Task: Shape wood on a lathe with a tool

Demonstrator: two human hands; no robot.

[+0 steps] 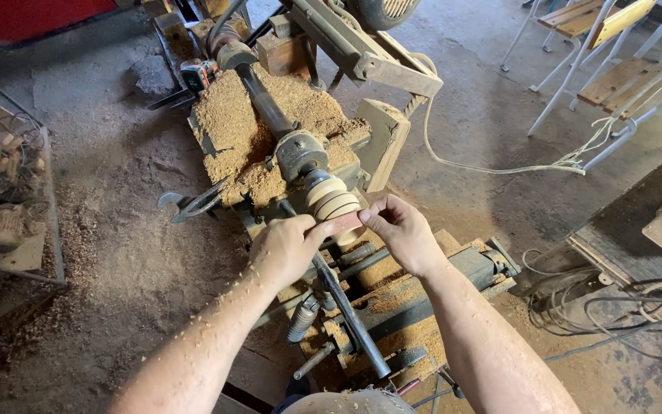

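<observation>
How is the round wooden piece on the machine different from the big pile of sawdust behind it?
The wooden piece is one solid, smooth, rounded shape with grooves; the sawdust pile is loose crumbs heaped up. The wooden piece is pale cream, the sawdust pile darker tan. The left hand and right hand press a reddish strip against the wooden piece, while nobody touches the sawdust pile. Both are wood on the same lathe.

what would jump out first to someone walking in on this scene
Dead centre, the left hand and right hand pinch a reddish strip against a pale wooden workpiece mounted on an old lathe. Behind it, a sawdust heap covers the lathe bed, and shavings cling to both forearms. At the upper right stand wooden-slat chairs on white metal frames.
</observation>
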